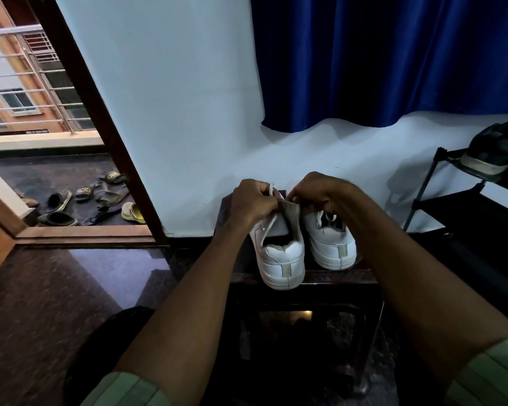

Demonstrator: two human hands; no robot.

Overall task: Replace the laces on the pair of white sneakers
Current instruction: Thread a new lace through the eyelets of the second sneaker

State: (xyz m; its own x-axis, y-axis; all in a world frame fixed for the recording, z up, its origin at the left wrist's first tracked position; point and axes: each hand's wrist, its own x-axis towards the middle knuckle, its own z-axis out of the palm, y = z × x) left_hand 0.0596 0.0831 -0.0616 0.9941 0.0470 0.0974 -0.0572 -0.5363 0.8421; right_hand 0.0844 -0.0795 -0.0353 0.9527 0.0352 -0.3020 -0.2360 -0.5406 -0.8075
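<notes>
Over the stool's (329,278) edge, left sneaker's (279,256) heel juts.

I see a small dark stool (335,278) standing on the glossy brown stone floor (71,288), and directly on its top sit two white sneakers side by side, the left sneaker (279,259) and the right sneaker (330,244), heels toward me.

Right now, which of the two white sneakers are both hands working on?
The left sneaker: both hands pinch its lace over the tongue. The right sneaker stands beside it, untouched.
</notes>
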